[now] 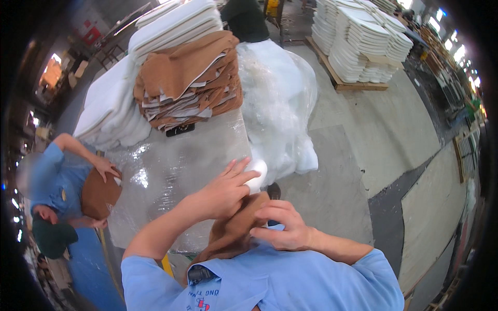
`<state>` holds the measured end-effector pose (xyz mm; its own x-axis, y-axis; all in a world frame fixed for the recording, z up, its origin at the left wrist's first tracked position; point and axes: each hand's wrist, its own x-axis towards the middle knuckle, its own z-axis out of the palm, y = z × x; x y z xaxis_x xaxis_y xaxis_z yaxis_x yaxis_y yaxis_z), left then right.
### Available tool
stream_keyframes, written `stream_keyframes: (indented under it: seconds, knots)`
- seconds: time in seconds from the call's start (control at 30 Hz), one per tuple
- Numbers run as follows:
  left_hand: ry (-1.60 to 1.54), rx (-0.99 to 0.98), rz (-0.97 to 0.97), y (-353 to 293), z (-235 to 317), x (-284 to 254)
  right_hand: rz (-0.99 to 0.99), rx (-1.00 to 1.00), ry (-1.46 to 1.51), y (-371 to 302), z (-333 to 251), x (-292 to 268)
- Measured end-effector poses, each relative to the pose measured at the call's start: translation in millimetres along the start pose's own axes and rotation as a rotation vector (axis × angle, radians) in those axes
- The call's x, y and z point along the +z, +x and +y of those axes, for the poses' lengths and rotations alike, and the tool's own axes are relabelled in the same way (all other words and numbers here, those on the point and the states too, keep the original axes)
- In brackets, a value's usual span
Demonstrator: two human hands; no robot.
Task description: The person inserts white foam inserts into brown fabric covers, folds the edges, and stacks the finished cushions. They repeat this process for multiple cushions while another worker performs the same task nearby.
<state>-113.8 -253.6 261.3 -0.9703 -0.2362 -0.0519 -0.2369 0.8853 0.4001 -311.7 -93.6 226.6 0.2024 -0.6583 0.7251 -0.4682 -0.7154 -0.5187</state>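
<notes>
We see our left hand closed over the top of a brown fabric cover, its fingers curled round a white foam piece that pokes out of the cover's upper end. Our right hand pinches the brown fabric just beside it, fingers bent and gripping the cloth lower down on the right side. The cover with the foam inside it hangs in front of our chest, above the near edge of the tabletop, which is wrapped in shiny clear plastic film. At the far end of that tabletop we find a stack of brown covers, loosely folded and leaning, with white foam slabs piled on top of it and more white foam pads beside it on the left. A heap of clear plastic sheeting spills off the right side of the tabletop down to the floor. To our left a person in a blue shirt presses a hand on another brown covered piece. Well apart, on the concrete floor, a wooden pallet carries tall stacks of white foam pieces.
</notes>
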Motion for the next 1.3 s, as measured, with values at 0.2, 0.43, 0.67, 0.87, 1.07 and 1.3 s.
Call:
stream_keyframes:
  seconds: [0.2,0.43,0.67,0.87,1.07,1.3]
  knots:
    - [-0.216,0.012,0.061,-15.0,6.8,-5.8,-0.179,0.740,0.239,-11.5,31.2,-9.9]
    - [-0.606,-0.069,0.047,-19.1,9.6,-5.5,-0.408,0.754,0.711,-28.8,63.4,21.6]
    - [-0.934,-0.225,-0.131,-22.1,-4.2,-11.8,-0.133,0.943,1.400,-53.2,48.4,38.2]
    - [-0.686,-0.151,-0.214,-7.2,-0.4,-20.8,-0.276,0.991,1.334,-39.4,51.0,31.4]
    - [-0.092,-0.052,-0.388,-3.1,-3.8,-34.9,-0.122,0.692,0.547,-33.7,42.2,32.7]
    - [-1.003,-0.453,-0.417,-10.9,-15.1,-14.1,0.021,0.311,-0.094,-25.4,27.8,27.0]
